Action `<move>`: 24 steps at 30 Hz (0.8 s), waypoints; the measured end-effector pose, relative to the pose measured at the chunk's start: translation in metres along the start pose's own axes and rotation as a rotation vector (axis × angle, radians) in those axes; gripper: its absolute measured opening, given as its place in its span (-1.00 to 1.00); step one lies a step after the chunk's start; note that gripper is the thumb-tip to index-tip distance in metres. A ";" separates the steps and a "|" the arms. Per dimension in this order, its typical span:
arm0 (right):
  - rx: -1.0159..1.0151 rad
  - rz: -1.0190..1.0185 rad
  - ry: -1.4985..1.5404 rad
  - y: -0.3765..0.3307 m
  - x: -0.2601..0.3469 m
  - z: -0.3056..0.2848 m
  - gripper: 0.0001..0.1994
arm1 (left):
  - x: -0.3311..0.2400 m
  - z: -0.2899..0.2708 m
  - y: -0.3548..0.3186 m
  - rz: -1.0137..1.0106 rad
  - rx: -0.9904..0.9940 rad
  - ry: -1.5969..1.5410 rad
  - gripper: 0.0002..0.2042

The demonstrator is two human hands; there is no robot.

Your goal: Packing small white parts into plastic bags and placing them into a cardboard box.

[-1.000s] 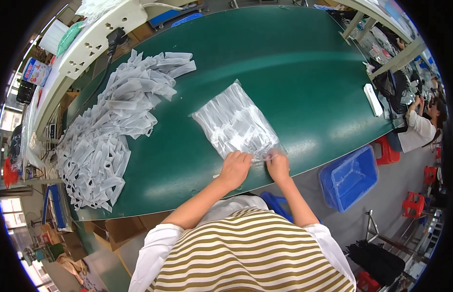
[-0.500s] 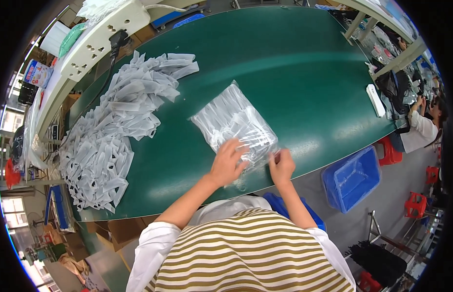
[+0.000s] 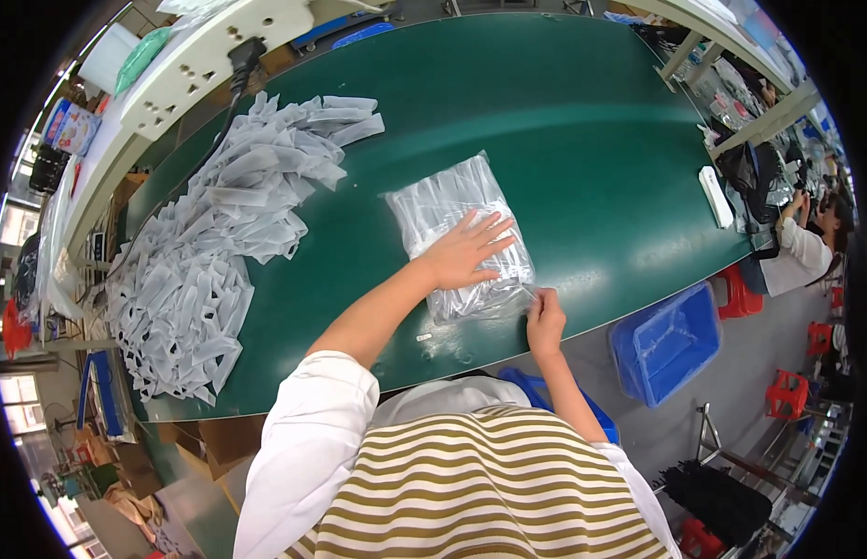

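A clear plastic bag (image 3: 444, 197) filled with whitish translucent strips lies flat on the green table (image 3: 582, 177). Across the middle of it rests my left hand (image 3: 466, 252), palm down with fingers spread. My right hand (image 3: 546, 321) pinches the bag's near right corner between closed fingers. On the table just below the bag is a small white tag-like piece (image 3: 424, 337). To the left spreads a big heap of loose translucent strips (image 3: 256, 200), apart from both hands.
A power strip (image 3: 196, 79) with a black plug runs along the shelf at the upper left. A blue bin (image 3: 671, 345) and red stools (image 3: 787, 394) stand on the floor at the right. A white long object (image 3: 716, 197) lies near the right edge, where another person (image 3: 797, 244) sits.
My left hand has moved up from the bag's near edge onto its middle, fingers now spread. The bag has turned slightly and shifted right. My right hand still pinches its corner, slightly lower.
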State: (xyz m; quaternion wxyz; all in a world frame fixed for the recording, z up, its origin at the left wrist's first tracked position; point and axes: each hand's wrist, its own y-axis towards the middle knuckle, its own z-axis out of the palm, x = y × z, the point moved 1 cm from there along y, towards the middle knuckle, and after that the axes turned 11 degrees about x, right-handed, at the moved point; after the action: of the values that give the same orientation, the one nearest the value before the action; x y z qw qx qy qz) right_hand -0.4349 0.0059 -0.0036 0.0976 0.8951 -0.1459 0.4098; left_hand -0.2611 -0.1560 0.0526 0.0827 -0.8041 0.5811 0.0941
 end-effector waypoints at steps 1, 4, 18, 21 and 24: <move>0.005 -0.011 0.002 -0.007 0.004 0.000 -0.94 | -0.003 0.001 -0.007 -0.010 -0.004 0.005 -0.32; 0.198 0.050 -0.003 -0.035 0.011 -0.004 -0.94 | -0.032 0.005 -0.031 -0.169 -0.156 -0.134 -0.33; 0.403 -0.415 -0.174 -0.003 0.055 0.080 -0.89 | -0.099 0.033 -0.110 -0.370 -0.509 -0.383 -0.90; 0.401 -0.388 -0.193 -0.002 0.055 0.087 -0.88 | -0.098 0.034 -0.114 -0.364 -0.510 -0.363 -0.90; 0.405 -0.451 -0.113 -0.006 0.053 0.082 -0.85 | -0.105 0.042 -0.118 -0.734 -0.614 -0.509 -0.86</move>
State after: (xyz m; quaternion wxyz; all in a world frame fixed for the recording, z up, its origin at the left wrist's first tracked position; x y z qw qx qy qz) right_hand -0.3426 -0.0223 -0.0164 -0.0024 0.9275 0.1359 0.3482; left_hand -0.1836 -0.0128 0.0405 0.0095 -0.8933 0.1696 0.4162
